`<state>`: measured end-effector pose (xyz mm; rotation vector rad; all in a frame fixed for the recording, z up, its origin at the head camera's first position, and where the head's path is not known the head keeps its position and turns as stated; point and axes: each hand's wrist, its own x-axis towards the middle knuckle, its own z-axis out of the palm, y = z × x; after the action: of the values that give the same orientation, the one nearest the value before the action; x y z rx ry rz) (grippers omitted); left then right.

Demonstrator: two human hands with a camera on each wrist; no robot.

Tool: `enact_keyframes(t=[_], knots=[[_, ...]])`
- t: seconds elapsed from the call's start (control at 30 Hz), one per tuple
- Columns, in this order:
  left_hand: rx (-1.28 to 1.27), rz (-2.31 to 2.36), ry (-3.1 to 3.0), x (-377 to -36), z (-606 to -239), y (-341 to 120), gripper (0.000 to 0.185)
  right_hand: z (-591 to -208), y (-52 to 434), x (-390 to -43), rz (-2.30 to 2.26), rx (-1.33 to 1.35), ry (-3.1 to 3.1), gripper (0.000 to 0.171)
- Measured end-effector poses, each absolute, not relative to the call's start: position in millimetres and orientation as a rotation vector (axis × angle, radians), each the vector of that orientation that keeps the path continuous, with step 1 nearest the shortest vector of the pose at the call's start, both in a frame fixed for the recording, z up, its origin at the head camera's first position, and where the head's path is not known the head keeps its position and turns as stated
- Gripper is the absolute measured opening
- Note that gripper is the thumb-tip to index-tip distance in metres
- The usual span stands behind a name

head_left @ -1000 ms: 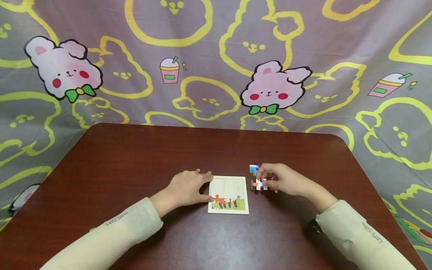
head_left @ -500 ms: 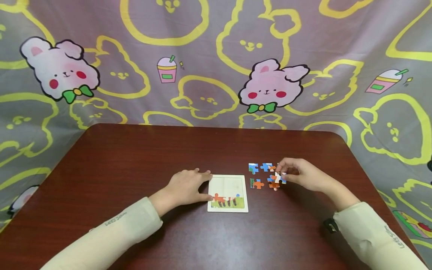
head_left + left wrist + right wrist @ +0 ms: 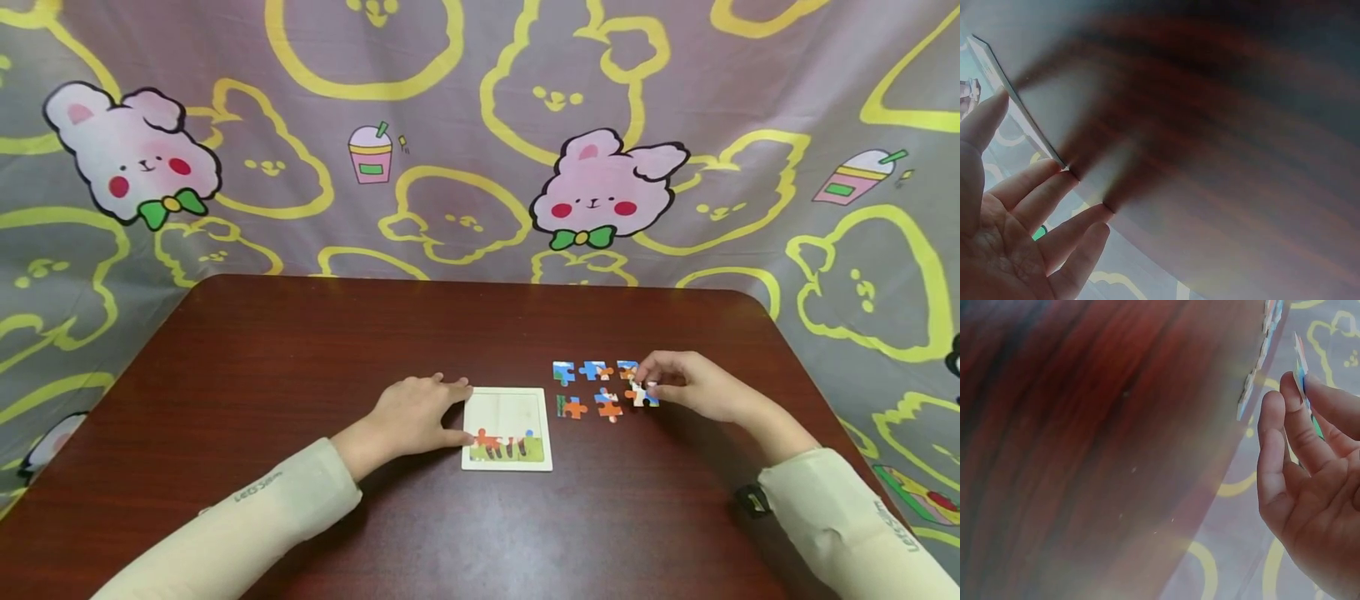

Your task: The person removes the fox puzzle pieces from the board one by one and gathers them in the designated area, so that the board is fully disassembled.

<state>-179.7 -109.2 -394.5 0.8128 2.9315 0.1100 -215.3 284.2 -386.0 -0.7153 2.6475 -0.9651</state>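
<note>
Right hand [image 3: 693, 386] pinches a white-and-blue puzzle piece [image 3: 643, 394] between thumb and finger, right of centre in the head view. The squarish tray [image 3: 507, 410] lies to its left, beyond five loose pieces [image 3: 610, 407]. Nearer the tray, the left hand [image 3: 414, 417], fingers spread, touches its left edge. Fitted pieces [image 3: 512, 451] fill the tray's lower strip; its upper part is bare.

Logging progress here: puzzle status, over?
Left hand touching puzzle frame, left edge. Right hand pinching piece. Frame bottom filled, top bare. Loose pieces between piece and frame.
</note>
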Motion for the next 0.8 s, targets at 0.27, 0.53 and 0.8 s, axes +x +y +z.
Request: enact_keyframes(t=[0.27, 0.53, 0.8], knots=[[0.808, 0.103, 2.924, -179, -393, -108, 0.067, -394, 288, -217, -0.996, -0.742, 2.614, 0.015], [0.809, 0.101, 2.932, -178, -394, -109, 0.067, -399, 287, -218, -0.951, -0.778, 2.592, 0.013], [0.821, 0.108, 2.933, -179, -394, -109, 0.067, -395, 287, -219, -0.874, -0.771, 2.604, 0.015]])
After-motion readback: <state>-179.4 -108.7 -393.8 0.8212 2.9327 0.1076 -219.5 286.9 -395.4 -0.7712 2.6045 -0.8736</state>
